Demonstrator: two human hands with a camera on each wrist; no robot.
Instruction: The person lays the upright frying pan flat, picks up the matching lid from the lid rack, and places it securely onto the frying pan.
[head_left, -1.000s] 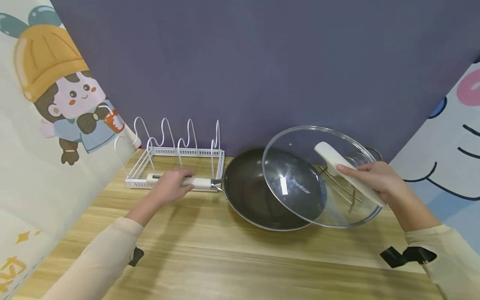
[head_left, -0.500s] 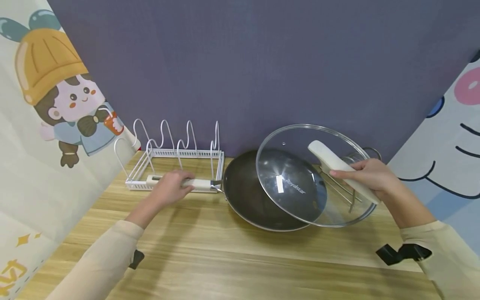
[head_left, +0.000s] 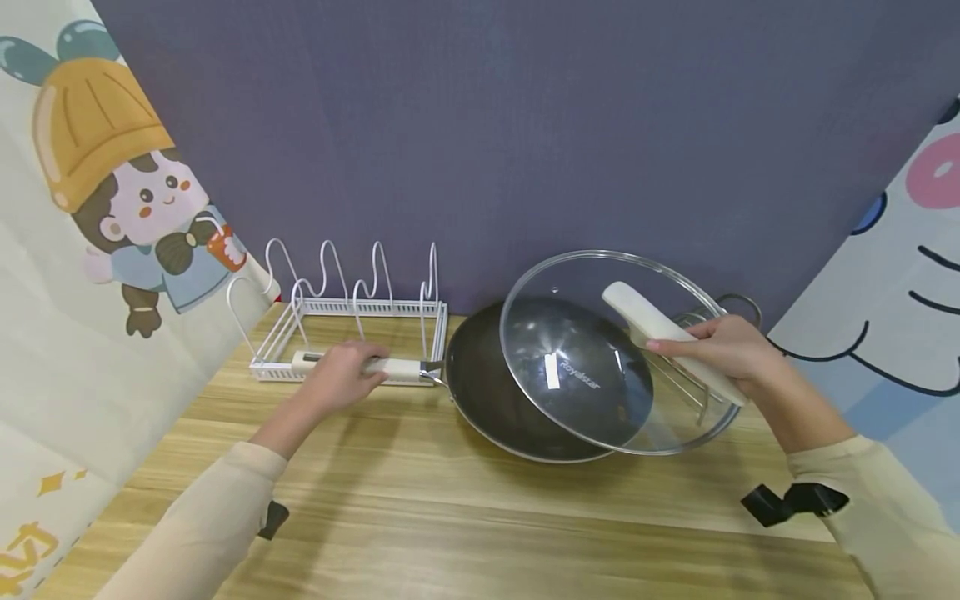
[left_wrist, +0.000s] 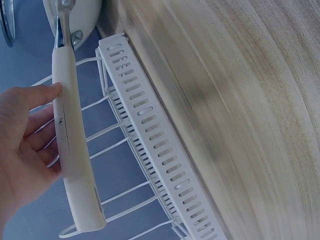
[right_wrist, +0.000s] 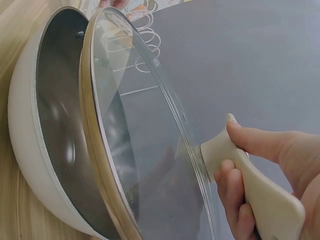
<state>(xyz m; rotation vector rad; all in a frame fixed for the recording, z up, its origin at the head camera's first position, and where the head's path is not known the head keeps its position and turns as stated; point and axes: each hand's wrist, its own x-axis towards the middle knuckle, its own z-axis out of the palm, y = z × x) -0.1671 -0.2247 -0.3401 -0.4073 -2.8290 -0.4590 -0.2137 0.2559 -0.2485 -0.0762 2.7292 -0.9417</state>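
My left hand (head_left: 345,373) grips the cream handle (head_left: 401,368) of a dark-lined wok (head_left: 483,392) on the table. In the left wrist view my thumb presses the side of that handle (left_wrist: 75,140), with the other fingers behind it. My right hand (head_left: 738,350) holds the cream knob-handle (head_left: 645,312) of a clear glass lid (head_left: 581,375) marked Royalstar. Tilted, the lid hangs over the right part of the wok. The right wrist view shows the lid (right_wrist: 150,150) beside the wok's open mouth, with a gap along much of its rim.
A white wire rack (head_left: 352,307) with upright loops stands at the back left, behind the wok's handle. Partly seen through the lid is a metal wire rack (head_left: 738,298) at the right. Wood-grain table (head_left: 480,533) extends in front; a grey-blue wall (head_left: 480,150) rises behind.
My right hand has carried the lid leftward, so it overlaps more of the wok. The left hand stays on the wok's handle, and the wok has hardly moved.
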